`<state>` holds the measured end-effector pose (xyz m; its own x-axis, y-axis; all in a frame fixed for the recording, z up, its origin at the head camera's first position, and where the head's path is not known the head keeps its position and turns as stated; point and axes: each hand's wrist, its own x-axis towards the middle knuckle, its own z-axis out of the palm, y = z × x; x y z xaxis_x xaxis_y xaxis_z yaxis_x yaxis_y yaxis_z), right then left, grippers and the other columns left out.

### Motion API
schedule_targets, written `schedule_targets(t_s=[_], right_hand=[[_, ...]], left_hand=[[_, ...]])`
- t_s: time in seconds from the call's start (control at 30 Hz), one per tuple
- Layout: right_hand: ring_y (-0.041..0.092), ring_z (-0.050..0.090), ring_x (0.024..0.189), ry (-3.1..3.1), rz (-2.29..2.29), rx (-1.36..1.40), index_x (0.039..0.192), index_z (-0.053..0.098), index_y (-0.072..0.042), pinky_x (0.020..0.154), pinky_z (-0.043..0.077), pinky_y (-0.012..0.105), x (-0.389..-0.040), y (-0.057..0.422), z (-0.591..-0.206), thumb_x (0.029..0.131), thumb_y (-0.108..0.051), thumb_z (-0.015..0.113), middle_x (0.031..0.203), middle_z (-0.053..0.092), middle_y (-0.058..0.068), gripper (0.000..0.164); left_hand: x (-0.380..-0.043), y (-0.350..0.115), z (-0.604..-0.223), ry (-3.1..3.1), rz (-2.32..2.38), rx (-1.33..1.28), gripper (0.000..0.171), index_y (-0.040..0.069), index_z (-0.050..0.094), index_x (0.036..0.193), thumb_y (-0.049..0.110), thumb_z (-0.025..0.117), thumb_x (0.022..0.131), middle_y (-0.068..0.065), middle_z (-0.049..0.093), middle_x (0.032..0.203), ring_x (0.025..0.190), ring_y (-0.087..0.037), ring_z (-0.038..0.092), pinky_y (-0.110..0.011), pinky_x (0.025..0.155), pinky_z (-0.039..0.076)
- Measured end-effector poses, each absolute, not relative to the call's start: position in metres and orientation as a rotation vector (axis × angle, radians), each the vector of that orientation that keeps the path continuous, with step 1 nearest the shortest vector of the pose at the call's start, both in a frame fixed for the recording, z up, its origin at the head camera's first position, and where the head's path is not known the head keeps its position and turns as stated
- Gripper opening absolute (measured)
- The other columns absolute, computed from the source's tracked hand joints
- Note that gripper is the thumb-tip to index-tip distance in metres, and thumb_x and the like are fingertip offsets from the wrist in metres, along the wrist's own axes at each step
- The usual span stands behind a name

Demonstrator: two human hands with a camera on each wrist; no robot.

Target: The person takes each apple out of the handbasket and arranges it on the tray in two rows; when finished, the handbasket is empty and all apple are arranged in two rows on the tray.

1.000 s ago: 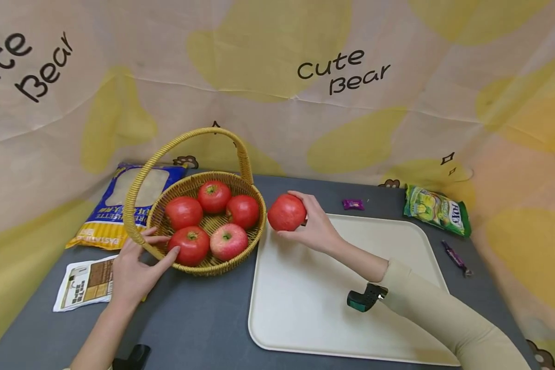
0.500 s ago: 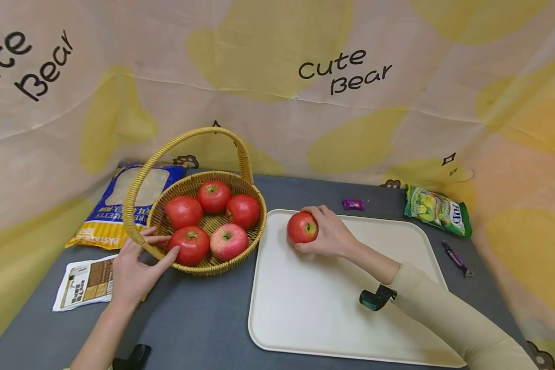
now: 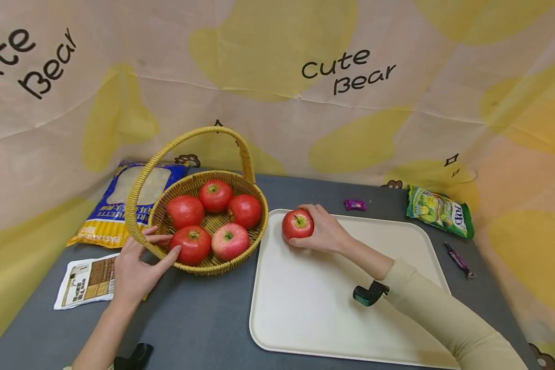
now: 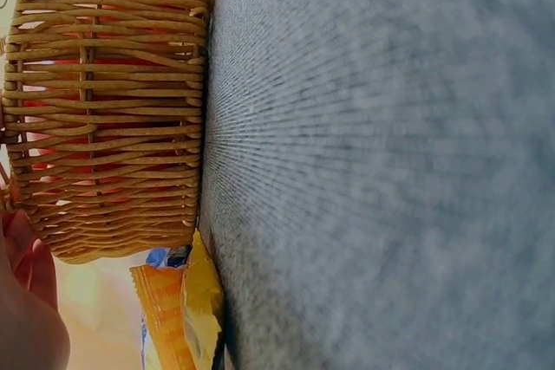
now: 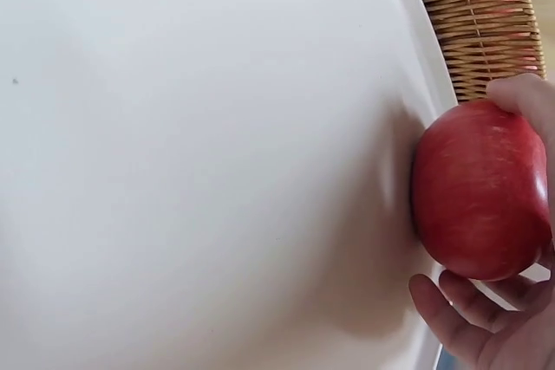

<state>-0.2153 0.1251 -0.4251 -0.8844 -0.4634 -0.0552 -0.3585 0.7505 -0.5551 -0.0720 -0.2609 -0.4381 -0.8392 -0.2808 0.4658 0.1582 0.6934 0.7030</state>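
My right hand [image 3: 322, 229] holds a red apple [image 3: 298, 226] between thumb and fingers over the back left corner of the cream tray [image 3: 333, 308]. Its stem end faces up. In the right wrist view the apple [image 5: 479, 190] is close to the tray surface; whether it touches cannot be told. To the left stands a wicker basket [image 3: 257, 241] with a tall arched handle, holding several red apples, one of them pinker [image 3: 230, 241]. My left hand [image 3: 139, 267] grips the basket's front left rim near the handle's base, thumb on the inner side.
A blue and yellow pasta bag [image 3: 115, 205] lies behind the basket's left side, with a white and brown packet [image 3: 90, 281] in front of it. Right of the tray are a green candy bag [image 3: 439, 211] and a purple stick-shaped sweet [image 3: 459, 261]. A small purple sweet [image 3: 354, 205] lies behind the tray.
My right hand has carried the apple from beside the basket's rim rightward and down to the tray corner, then slightly left, turning its stem upward. The left hand stays on the basket.
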Motion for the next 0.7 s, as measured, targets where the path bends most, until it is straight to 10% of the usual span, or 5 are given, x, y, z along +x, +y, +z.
schedule_targets(t_s=[0.7], right_hand=[[0.019, 0.054, 0.109, 2.483, -0.85, -1.43, 0.125, 0.06, -0.006, 0.09, 0.048, 0.031, -0.24, 0.04, -0.367, 0.087, -0.023, 0.073, 0.122, 0.058, 0.007, 0.044]], left_hand=[[-0.072, -0.26, -0.439, -2.33, -1.038, 0.093, 0.031, 0.007, 0.075, 0.096, 0.012, 0.087, 0.068, -0.016, 0.064, 0.12, 0.117, -0.032, 0.053, -0.055, 0.097, 0.037]])
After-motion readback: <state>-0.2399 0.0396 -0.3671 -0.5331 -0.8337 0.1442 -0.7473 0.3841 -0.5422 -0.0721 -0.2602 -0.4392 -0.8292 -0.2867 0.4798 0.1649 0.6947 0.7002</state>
